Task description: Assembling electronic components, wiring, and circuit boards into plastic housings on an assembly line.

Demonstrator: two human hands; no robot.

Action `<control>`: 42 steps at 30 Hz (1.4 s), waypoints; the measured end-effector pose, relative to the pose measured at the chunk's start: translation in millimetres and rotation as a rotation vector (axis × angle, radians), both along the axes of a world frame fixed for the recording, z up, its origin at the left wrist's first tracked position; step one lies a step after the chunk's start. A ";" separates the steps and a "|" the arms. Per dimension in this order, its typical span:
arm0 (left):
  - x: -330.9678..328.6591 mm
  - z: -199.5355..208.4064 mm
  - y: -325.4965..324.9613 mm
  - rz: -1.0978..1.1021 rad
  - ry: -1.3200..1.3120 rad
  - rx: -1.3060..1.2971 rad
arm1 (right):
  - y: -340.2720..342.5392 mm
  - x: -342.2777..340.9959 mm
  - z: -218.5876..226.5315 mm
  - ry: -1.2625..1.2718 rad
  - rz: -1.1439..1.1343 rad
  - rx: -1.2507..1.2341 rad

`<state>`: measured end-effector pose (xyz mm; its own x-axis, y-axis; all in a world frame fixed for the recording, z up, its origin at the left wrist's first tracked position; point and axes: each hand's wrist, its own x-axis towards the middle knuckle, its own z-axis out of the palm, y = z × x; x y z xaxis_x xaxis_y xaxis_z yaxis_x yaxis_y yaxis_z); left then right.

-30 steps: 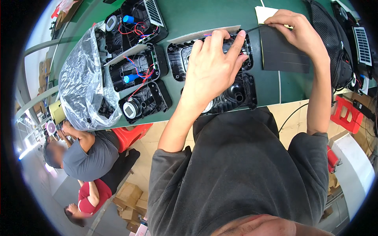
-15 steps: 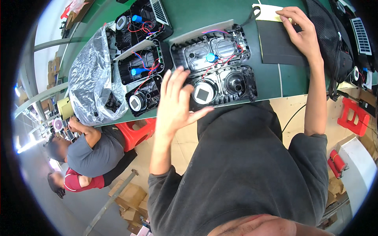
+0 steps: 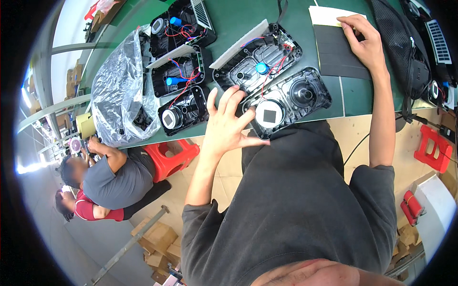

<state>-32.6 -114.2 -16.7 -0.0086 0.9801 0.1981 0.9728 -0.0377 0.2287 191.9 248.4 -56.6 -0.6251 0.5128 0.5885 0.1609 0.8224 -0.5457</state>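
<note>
My left hand point(image 3: 230, 125) is at the near left corner of an opened black speaker housing. Its thumb lies along the near edge and its fingers reach the inside edge, gripping the near half point(image 3: 291, 110), which holds a round driver with a white square-marked centre point(image 3: 270, 114). Red wires link it to the far half point(image 3: 242, 78), where a blue cylindrical part point(image 3: 262, 68) sits. A light strip panel point(image 3: 241, 43) stands along its far side. My right hand point(image 3: 365, 42) rests with loosely curved fingers on a pale sheet point(image 3: 324, 16) beside a dark grey sheet point(image 3: 338, 59).
Two more opened speaker housings point(image 3: 179, 71) stand at left beside a clear plastic bag point(image 3: 117, 90). A black mesh bag point(image 3: 405, 62) lies at right on the green table point(image 3: 355, 97). Two people point(image 3: 119, 178) are at the left, near a red stool point(image 3: 174, 159).
The housing in front of me has turned to a slant, its right end swinging away from me, and shifted right. My left hand moved right with it. My right hand stayed about in place.
</note>
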 end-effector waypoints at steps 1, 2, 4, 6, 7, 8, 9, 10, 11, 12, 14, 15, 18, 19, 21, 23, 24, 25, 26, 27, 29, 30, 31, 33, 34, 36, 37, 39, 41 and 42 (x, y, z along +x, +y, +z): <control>0.0 -1.0 2.7 -0.022 0.017 -0.009 | -0.1 0.6 0.1 0.002 0.001 0.010; 0.5 -1.4 5.4 -0.027 0.026 -0.026 | -0.5 1.4 0.3 0.008 -0.003 0.013; 2.5 -1.4 8.8 -0.040 -0.013 0.010 | -1.1 3.3 1.1 0.003 -0.005 0.018; 2.0 -0.2 9.8 -0.037 0.016 -0.015 | -2.0 4.7 3.1 0.011 -0.010 0.024; 0.7 1.0 9.0 -0.036 0.021 -0.051 | -2.7 5.1 4.6 0.010 -0.014 0.008; -1.2 1.6 8.4 -0.034 0.020 -0.015 | -3.1 5.2 6.5 0.014 -0.024 -0.018; -3.4 2.3 7.5 -0.066 0.064 -0.049 | -4.2 5.3 8.5 0.011 -0.024 -0.013; -5.3 2.2 7.5 -0.082 0.101 -0.111 | -5.1 4.7 10.7 0.017 -0.038 -0.021; -6.3 2.6 7.1 -0.112 0.122 -0.113 | -6.8 5.0 13.1 0.013 -0.043 -0.045; -6.1 2.1 8.5 -0.146 0.106 -0.085 | -8.2 4.8 15.3 0.032 -0.026 -0.024; -2.6 2.9 12.7 -0.177 0.036 0.008 | -10.8 5.3 19.6 0.044 -0.039 -0.060; -0.2 4.1 16.3 -0.182 0.020 0.055 | -11.6 6.0 21.5 0.032 -0.053 -0.074; 8.0 12.6 30.3 -0.194 -0.014 0.190 | -11.1 7.9 24.9 0.079 -0.049 -0.059; 8.3 17.2 36.0 -0.155 -0.022 0.183 | -10.5 9.3 25.6 0.066 -0.059 -0.062; 5.3 27.6 50.4 -0.112 -0.018 0.197 | -8.9 12.2 26.3 0.062 -0.061 -0.047; -2.1 37.4 72.5 -0.104 0.002 0.292 | -7.7 15.2 26.2 0.009 -0.097 -0.096; -6.6 41.7 87.7 -0.077 0.014 0.347 | -7.5 16.7 25.9 0.010 -0.090 -0.077; -10.3 44.7 106.1 -0.057 0.038 0.407 | -7.4 17.9 25.6 -0.062 -0.129 -0.039; -13.8 46.6 128.1 -0.040 0.060 0.453 | -7.6 18.7 25.2 -0.137 -0.184 -0.015; -18.4 46.0 159.3 -0.032 0.099 0.539 | -7.6 19.1 24.7 -0.215 -0.202 -0.062; -27.9 42.2 234.9 0.002 0.112 0.648 | -8.6 19.2 23.2 -0.222 -0.177 -0.030; -34.2 40.0 274.1 0.018 0.086 0.684 | -8.8 18.7 22.7 -0.235 -0.180 -0.021; -40.9 36.3 312.7 0.035 0.068 0.675 | -9.4 18.4 22.3 -0.228 -0.174 -0.039; -57.1 24.7 384.6 0.052 0.046 0.670 | -8.5 16.6 22.5 -0.241 -0.165 -0.040; -65.4 17.3 416.2 0.059 0.069 0.706 | -7.5 15.5 23.0 -0.232 -0.186 -0.052; -75.3 -3.9 464.1 0.065 0.107 0.764 | -5.7 13.6 24.4 -0.233 -0.166 -0.042; -78.6 -14.3 482.2 0.123 0.090 0.690 | -5.1 12.6 25.0 -0.237 -0.174 -0.066; -80.1 -31.7 507.6 0.172 0.089 0.648 | -4.8 10.9 26.4 -0.241 -0.192 -0.103; -77.6 -39.9 519.2 0.259 0.068 0.524 | -5.4 9.3 27.8 -0.242 -0.184 -0.114; -77.3 -39.5 520.5 0.259 0.021 0.464 | -5.7 8.4 28.5 -0.241 -0.204 -0.139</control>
